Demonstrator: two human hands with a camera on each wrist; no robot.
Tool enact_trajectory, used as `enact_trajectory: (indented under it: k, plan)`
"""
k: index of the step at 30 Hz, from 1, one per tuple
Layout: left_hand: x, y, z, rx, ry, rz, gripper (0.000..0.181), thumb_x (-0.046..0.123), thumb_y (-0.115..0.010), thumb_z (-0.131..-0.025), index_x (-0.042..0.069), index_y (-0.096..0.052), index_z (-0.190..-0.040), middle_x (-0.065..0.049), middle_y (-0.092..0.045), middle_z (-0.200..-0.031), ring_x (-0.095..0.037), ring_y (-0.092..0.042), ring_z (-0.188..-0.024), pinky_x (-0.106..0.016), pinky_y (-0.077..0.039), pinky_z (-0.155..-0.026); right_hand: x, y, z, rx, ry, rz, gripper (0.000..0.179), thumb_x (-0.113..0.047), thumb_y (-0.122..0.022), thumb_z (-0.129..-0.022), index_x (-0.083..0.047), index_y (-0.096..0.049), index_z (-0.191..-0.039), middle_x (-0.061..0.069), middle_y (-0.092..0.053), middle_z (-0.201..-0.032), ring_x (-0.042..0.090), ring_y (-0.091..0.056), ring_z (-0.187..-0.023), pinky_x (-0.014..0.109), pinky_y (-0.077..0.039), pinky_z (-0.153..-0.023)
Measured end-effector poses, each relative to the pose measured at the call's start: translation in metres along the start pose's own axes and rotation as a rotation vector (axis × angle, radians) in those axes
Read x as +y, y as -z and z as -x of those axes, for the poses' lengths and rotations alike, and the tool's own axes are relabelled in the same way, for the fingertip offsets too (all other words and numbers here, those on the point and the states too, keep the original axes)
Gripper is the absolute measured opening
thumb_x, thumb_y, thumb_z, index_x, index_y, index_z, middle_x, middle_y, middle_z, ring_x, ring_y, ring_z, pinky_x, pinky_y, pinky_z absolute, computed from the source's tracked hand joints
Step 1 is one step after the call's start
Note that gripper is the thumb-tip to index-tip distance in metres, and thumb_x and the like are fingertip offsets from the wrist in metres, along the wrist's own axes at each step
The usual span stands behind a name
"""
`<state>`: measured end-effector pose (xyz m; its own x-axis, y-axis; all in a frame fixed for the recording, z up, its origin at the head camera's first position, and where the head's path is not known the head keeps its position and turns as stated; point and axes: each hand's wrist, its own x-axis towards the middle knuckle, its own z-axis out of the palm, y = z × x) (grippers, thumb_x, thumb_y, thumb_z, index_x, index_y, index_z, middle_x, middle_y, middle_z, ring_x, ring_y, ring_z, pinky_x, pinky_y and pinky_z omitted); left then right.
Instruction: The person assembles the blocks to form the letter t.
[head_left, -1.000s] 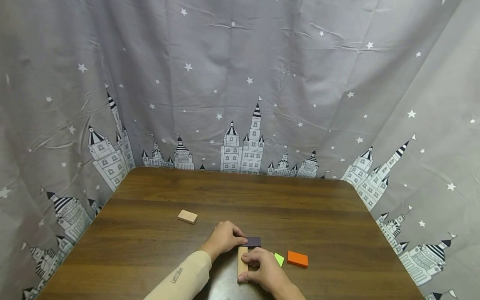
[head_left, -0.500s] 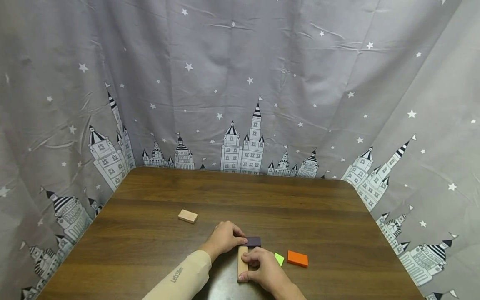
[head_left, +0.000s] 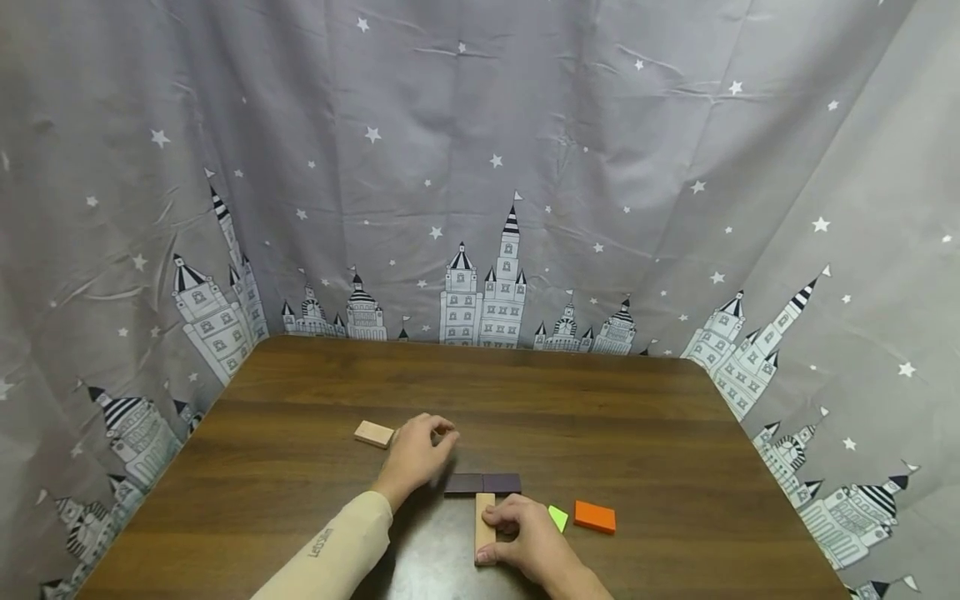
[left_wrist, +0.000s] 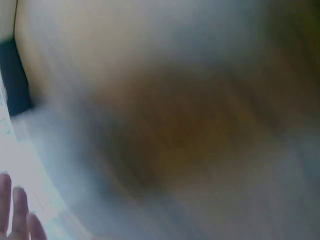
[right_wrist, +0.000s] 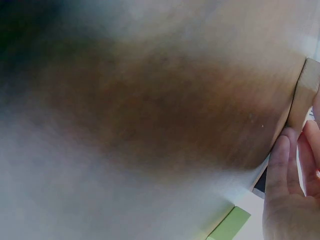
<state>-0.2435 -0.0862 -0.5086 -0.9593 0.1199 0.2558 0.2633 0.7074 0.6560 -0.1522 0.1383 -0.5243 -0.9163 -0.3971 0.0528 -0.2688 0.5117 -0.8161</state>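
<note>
My left hand [head_left: 412, 458] is above the table beside a small plain wooden block [head_left: 373, 433], with nothing visible in its fingers. In the left wrist view, its fingers [left_wrist: 20, 210] look extended. My right hand [head_left: 528, 537] pinches a plain wooden block [head_left: 484, 507] between thumb and fingers as it lies lengthwise on the table. At the far end of that block, two dark purple blocks lie end to end crosswise, a left one [head_left: 463, 483] and a right one [head_left: 502, 483]. The right wrist view shows the fingers [right_wrist: 278, 165] along the wooden block [right_wrist: 304, 95].
A lime green block [head_left: 558, 517], partly hidden by the right hand, lies to its right. Farther right is an orange block [head_left: 595, 517]. The brown table [head_left: 637, 417] ends at a grey curtain [head_left: 570, 167] printed with castles and stars.
My left hand has let go of the left purple block and moved left and away, toward the small wooden block, uncovering the purple one. The right hand keeps its place.
</note>
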Motion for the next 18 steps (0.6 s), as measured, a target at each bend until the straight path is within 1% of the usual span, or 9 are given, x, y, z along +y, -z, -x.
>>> enact_trajectory:
  k: [2,4,7,10,13,15,18]
  plan:
    - [-0.011,0.010,-0.004,0.085,0.033,-0.047,0.019,0.024,-0.071,-0.095,0.010,-0.075,-0.108,-0.006,-0.068,-0.105,-0.030,-0.060,-0.101,-0.053,-0.039,-0.089,0.001,0.001,0.001,0.007,0.001,0.005,0.049,-0.024,-0.093,-0.068,-0.002,-0.078,-0.109,-0.008,-0.068,-0.098,0.007,-0.064,-0.092,0.024,-0.055,-0.081]
    - [-0.024,0.020,-0.007,0.145,0.086,-0.096,0.026,0.025,-0.070,-0.094,0.008,-0.073,-0.114,-0.012,-0.065,-0.115,-0.037,-0.055,-0.110,-0.056,-0.036,-0.089,0.001,0.002,0.002,0.012,0.000,0.007,0.049,-0.024,-0.094,-0.067,-0.002,-0.078,-0.109,-0.008,-0.069,-0.099,0.007,-0.064,-0.093,0.024,-0.055,-0.082]
    - [-0.043,0.036,-0.006,0.175,0.188,-0.150,0.040,0.030,-0.070,-0.092,0.004,-0.067,-0.123,-0.021,-0.057,-0.127,-0.046,-0.045,-0.118,-0.061,-0.030,-0.093,0.002,0.003,0.003,0.016,0.000,0.006,0.050,-0.024,-0.094,-0.067,-0.002,-0.078,-0.109,-0.007,-0.069,-0.099,0.007,-0.064,-0.092,0.024,-0.055,-0.081]
    - [-0.058,0.048,-0.001,0.167,0.287,-0.153,0.057,0.034,-0.071,-0.090,0.000,-0.059,-0.132,-0.028,-0.047,-0.135,-0.051,-0.037,-0.122,-0.066,-0.025,-0.096,0.002,0.003,0.003,0.021,0.001,0.009,0.050,-0.024,-0.094,-0.066,-0.003,-0.078,-0.108,-0.007,-0.069,-0.100,0.007,-0.064,-0.092,0.023,-0.055,-0.081]
    - [-0.067,0.058,0.006,0.130,0.355,-0.142,0.068,0.037,-0.071,-0.088,-0.004,-0.051,-0.139,-0.032,-0.040,-0.137,-0.054,-0.032,-0.123,-0.068,-0.022,-0.097,0.001,0.003,0.002,0.020,0.008,0.009,0.051,-0.025,-0.094,-0.066,-0.003,-0.078,-0.109,-0.007,-0.069,-0.102,0.008,-0.064,-0.095,0.024,-0.054,-0.083]
    - [-0.071,0.062,0.009,0.093,0.376,-0.138,0.070,0.039,-0.071,-0.089,-0.006,-0.051,-0.139,-0.034,-0.040,-0.138,-0.055,-0.031,-0.123,-0.069,-0.022,-0.096,0.001,0.003,0.001,0.018,0.011,0.010,0.051,-0.025,-0.094,-0.067,-0.003,-0.078,-0.109,-0.007,-0.069,-0.103,0.009,-0.064,-0.097,0.024,-0.054,-0.084]
    - [-0.073,0.064,0.010,0.032,0.374,-0.133,0.070,0.042,-0.069,-0.092,-0.009,-0.053,-0.137,-0.035,-0.042,-0.136,-0.055,-0.034,-0.121,-0.069,-0.026,-0.095,0.001,0.003,0.001,0.022,0.006,0.010,0.051,-0.025,-0.094,-0.066,-0.003,-0.078,-0.109,-0.008,-0.069,-0.103,0.009,-0.064,-0.099,0.024,-0.054,-0.086]
